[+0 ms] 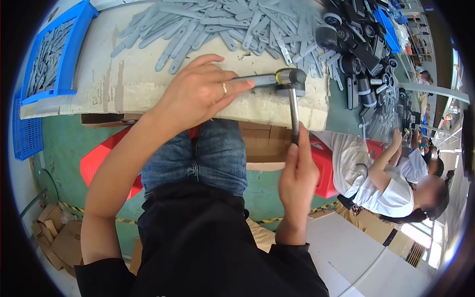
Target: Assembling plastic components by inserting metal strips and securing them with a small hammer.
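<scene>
Red stools (103, 159), blue basket (28, 136), cardboard boxes (69, 242), white-shirted co-worker (393, 199)

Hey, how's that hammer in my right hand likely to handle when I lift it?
The hammer probably feels head-heavy: its thick head sits on a slim shaft. That straight, metallic-looking shaft suggests it's stiff. The rounded head might let it roll if laid down.

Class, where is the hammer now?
In the head view, right of centre: the hammer is in the right hand, its head by the grey piece in the left hand.
</scene>
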{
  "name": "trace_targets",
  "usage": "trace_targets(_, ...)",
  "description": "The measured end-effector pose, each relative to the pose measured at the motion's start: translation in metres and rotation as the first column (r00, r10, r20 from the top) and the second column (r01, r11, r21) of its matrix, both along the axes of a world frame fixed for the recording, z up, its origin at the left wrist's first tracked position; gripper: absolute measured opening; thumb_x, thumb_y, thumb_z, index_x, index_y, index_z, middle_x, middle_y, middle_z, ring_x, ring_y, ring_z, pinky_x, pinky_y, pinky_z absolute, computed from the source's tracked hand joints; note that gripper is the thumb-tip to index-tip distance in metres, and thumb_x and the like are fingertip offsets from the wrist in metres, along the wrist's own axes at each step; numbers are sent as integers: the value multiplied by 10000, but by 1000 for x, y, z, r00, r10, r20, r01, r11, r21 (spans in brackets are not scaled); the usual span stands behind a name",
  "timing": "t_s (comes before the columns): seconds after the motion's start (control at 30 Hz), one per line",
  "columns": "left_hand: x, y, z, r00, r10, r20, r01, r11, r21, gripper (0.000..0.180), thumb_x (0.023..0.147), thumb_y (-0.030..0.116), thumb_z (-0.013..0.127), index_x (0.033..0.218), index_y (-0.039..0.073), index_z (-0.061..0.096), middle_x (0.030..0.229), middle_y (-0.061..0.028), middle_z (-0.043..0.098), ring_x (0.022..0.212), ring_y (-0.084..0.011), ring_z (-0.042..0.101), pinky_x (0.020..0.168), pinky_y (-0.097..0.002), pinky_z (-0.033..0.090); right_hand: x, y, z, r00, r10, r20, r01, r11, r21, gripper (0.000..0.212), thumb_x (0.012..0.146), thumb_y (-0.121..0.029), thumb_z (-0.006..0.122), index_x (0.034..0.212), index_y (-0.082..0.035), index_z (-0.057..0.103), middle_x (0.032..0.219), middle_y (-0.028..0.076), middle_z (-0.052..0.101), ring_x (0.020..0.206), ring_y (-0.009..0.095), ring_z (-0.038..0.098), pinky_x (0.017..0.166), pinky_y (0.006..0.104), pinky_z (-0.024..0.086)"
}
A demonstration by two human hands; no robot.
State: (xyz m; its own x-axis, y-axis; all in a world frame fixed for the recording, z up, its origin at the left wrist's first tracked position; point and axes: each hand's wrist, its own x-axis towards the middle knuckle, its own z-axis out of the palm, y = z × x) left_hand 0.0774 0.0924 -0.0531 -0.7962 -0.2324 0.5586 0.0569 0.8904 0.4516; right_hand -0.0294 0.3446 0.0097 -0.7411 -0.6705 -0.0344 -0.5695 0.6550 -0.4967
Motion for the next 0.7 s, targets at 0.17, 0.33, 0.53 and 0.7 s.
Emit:
trace_targets(0.17,3,9,-4,999,44,26,-47,990,136,449,869,103,796,1307,124,704,1091,-84,772,1016,-278,702,1047,-432,522,16,10,28,998,53,-43,-64,949,-310,455,1041,5,477,1491,73,500,1141,235,722,742,201,662,679,318,533)
trace_targets(0.33,2,17,-9,981,149,124,-188,894,408,772,879,125,814,1546,117,427,1134,-94,775,1190,-326,639,986,-404,541,15,-1,1,981,185,-58,-190,978,-85,498,998,35,545,1495,17,513,1181,270,703,896,371,743,751,393,569)
trace_targets(0.53,-1,18,-8,974,164,156,-221,839,497,806,862,141,835,1547,99,411,1124,-79,785,1186,-328,622,1014,-405,514,20,-1,3,992,129,6,-128,988,-85,461,1022,15,530,1479,69,500,1167,256,711,846,337,723,734,371,568)
trace_targets(0.7,6,25,-13,984,165,74,-180,872,455,854,853,133,838,1571,106,378,1131,-73,787,1177,-335,598,1027,-410,497,23,11,20,979,193,-59,-202,939,-280,463,1017,28,537,1472,95,489,1255,267,695,937,378,729,799,368,569)
